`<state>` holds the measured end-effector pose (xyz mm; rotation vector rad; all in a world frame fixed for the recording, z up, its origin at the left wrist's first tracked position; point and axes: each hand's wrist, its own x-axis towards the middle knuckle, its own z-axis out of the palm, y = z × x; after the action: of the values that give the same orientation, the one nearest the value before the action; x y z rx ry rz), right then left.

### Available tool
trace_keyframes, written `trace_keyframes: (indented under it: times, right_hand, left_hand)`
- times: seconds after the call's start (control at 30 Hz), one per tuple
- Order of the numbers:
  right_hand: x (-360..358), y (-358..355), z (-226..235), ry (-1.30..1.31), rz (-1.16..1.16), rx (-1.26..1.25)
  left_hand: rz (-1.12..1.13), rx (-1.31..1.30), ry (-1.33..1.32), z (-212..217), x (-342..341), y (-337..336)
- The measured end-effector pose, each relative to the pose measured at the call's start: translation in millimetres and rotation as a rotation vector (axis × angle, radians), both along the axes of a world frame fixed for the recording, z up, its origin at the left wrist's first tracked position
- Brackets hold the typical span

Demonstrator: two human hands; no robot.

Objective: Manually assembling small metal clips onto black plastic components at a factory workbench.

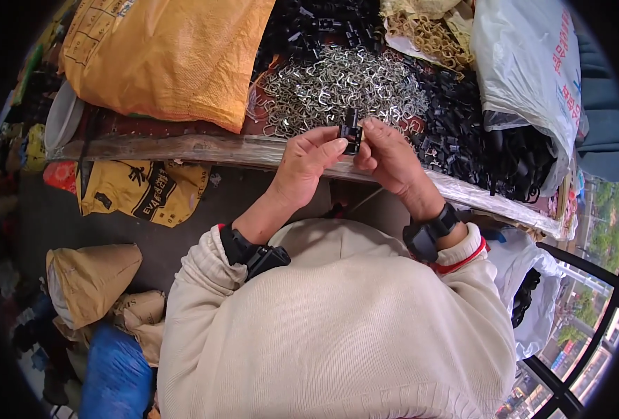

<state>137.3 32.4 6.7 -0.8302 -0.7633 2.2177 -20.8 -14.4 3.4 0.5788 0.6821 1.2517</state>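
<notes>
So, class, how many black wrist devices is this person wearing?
2. One black wrist device sits on the left wrist, just above the cream sleeve cuff; the other is strapped on the right wrist. Both hands hold one small black clip.

The clip [352, 133] looks like matt black plastic. The heap of wire hooks [337, 87] is shiny bare metal. The yellow sack [166, 56] is coarse woven plastic. The table [177, 148] edge is worn wood under glossy film.

Small black clip [352, 133] between left hand [308, 162] and right hand [388, 155]
</notes>
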Motion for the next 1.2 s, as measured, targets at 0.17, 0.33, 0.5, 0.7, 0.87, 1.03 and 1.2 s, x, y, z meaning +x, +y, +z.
trace_keyframes:
  times: [0.17, 0.33, 0.5, 0.7, 0.87, 1.03, 1.2]
  right_hand:
    - [-4, -25, 16, -0.36, -0.082, 0.399]
    - [4, -30, 10, -0.347, -0.184, 0.655]
    - [22, -26, -1, -0.544, -0.336, 1.104]
    - [33, -25, 1, -0.642, -0.446, 1.202]
    - [45, -20, 6, -0.514, -0.27, 1.062]
    - [53, -10, 8, -0.508, -0.152, 1.128]
    - [49, -24, 41, -0.437, -0.135, 0.935]
  left_hand:
    - [-0.062, -0.024, -0.055, 2, 0, -4]
    - [-0.067, -0.039, -0.077, 7, 3, -13]
    - [-0.061, -0.064, -0.117, 4, 8, -10]
    - [-0.124, -0.061, -0.135, -4, 10, -1]
    - [-0.154, -0.094, -0.124, -7, 12, 5]
    - [-0.116, -0.139, -0.013, -3, 10, 3]
    - [-0.162, -0.192, 0.059, 20, 22, -8]
